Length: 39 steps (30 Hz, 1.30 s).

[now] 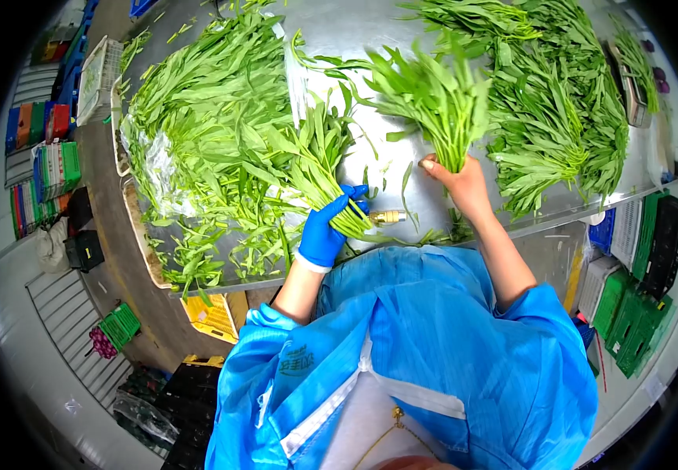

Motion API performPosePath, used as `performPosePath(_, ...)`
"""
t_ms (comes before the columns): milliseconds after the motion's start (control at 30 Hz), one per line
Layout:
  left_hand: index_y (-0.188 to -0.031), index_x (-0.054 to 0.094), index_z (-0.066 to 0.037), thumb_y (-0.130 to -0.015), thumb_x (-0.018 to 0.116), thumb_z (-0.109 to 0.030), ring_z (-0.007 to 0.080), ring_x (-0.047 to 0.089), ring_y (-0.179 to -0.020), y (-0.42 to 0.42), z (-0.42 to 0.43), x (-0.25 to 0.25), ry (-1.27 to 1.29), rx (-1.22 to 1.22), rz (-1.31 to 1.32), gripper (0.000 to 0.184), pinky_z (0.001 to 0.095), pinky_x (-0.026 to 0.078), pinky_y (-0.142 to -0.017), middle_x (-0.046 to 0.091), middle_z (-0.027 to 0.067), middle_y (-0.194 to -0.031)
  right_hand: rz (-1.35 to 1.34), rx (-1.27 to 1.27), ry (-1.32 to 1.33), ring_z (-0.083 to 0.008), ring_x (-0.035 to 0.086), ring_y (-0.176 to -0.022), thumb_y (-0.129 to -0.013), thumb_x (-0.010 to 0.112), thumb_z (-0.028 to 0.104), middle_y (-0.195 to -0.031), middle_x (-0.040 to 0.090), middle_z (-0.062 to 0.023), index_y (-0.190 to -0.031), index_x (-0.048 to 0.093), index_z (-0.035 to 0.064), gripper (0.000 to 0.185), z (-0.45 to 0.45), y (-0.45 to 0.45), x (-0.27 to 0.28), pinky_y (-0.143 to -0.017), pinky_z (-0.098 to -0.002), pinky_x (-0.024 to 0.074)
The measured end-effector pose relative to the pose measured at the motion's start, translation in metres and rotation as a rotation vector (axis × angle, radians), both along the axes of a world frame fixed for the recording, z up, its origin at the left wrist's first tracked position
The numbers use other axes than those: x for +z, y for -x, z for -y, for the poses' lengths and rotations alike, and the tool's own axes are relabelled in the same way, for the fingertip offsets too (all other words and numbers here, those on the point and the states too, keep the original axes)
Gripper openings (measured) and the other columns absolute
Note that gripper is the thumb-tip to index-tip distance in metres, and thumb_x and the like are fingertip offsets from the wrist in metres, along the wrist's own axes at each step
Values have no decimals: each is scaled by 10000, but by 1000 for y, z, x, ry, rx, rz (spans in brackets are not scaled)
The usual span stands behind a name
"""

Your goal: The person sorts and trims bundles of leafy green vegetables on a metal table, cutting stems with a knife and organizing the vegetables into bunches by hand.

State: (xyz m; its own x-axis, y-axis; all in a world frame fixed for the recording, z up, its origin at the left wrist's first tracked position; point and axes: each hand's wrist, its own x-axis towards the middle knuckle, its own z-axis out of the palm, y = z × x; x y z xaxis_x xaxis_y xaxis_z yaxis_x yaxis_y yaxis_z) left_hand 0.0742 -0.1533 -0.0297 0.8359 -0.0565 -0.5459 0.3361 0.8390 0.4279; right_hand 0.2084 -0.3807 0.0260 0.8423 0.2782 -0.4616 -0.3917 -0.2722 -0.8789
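My left hand [326, 233], in a blue glove, is closed around the stems of a bunch of water spinach [319, 168] near the table's front edge. Its leaves point away from me and touch the big loose pile of greens [214, 117] on the left. In my bare right hand [464, 182] is a second bunch of water spinach [442, 102], gripped by its stems, leaves up and slightly blurred. Beside my left fingers lies a brass fitting [387, 217]. Loose leaves and stem bits are scattered between my two hands.
Bunches of greens [554, 117] lie stacked on the right of the metal table [355, 31]. Clear plastic [159, 172] shows within the left pile. A yellow crate [212, 316] stands below the table's left front, and green crates [632, 321] stand on the floor at right.
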Motion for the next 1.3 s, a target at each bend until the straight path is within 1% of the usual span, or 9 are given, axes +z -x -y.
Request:
performPosePath(300, -1242, 532, 27, -885, 568, -112, 212, 599, -1019, -6, 34, 0, -98, -16, -26, 385, 318, 471, -893, 618, 121, -1144, -132, 307, -133, -116, 581, -747, -713, 788, 93, -809, 644, -30, -886, 635, 26, 240, -36, 53, -39, -692, -265, 472)
performPosePath(400, -1256, 524, -1, -895, 561, -105, 218, 586, -1046, -1, 31, -5, 53, -62, -81, 377, 329, 464, -925, 591, 115, -1208, -306, 115, -217, -117, 582, -745, -711, 785, 83, -797, 638, -23, -893, 633, 27, 244, -34, 54, -34, -691, -264, 472)
performPosePath(533, -1287, 491, -13, -920, 552, -137, 228, 582, -1060, 1, 31, -5, 46, -48, -31, 392, 342, 465, -936, 578, 116, -1228, -324, 191, -219, -118, 598, -789, -714, 776, 68, -892, 651, -35, -1095, 596, 27, 424, -22, 51, -36, -719, -274, 481)
performPosePath(700, -1342, 429, -11, -946, 548, -230, 219, 542, -1134, -5, 44, -22, -20, -178, -127, 468, 347, 432, -977, 541, 112, -1279, -469, 307, -293, -138, 577, -1011, -705, 811, 122, -1083, 655, -50, -1169, 602, 53, 514, -22, 64, -68, -900, -301, 448)
performPosePath(933, -1213, 542, 57, -918, 578, -161, 201, 583, -1015, -18, 57, 16, -677, -201, 14, 368, 332, 472, -879, 602, 128, -1160, -313, 375, -377, -146, 593, -926, -703, 789, 104, -1017, 665, -62, -1115, 613, 23, 455, -22, 59, -33, -844, -299, 457)
performPosePath(1033, -1235, 518, 38, -948, 532, -180, 180, 577, -986, -9, 24, -25, -940, -672, 124, 361, 309, 465, -869, 611, 97, -1118, -419, 364, -457, -151, 609, -875, -731, 721, 70, -962, 674, -69, -1047, 636, 20, 331, -11, 42, -36, -816, -285, 459)
performPosePath(1100, -1266, 502, 7, -965, 498, -199, 146, 570, -959, -27, 30, -9, -299, -483, -33, 364, 284, 458, -858, 620, 80, -1087, -528, 271, -540, -151, 612, -871, -742, 692, 69, -941, 673, -68, -1024, 634, 3, 296, 1, 23, -49, -817, -275, 457)
performPosePath(1233, -1251, 552, -64, -792, 721, -197, 176, 574, -1020, -36, 26, 36, -1108, -984, 191, 506, 309, 440, -873, 603, 95, -1192, -634, 188, -269, -162, 619, -875, -735, 689, 74, -917, 672, -75, -982, 642, -12, 266, 23, 12, -78, -821, -273, 459)
performPosePath(1300, -1278, 544, -113, -751, 726, -183, 235, 534, -1107, -43, 41, 61, -1614, -822, 609, 562, 367, 399, -933, 544, 110, -1276, -693, 249, -266, -162, 621, -868, -731, 691, 75, -904, 671, -81, -950, 649, -8, 238, 27, 14, -74, -808, -274, 462)
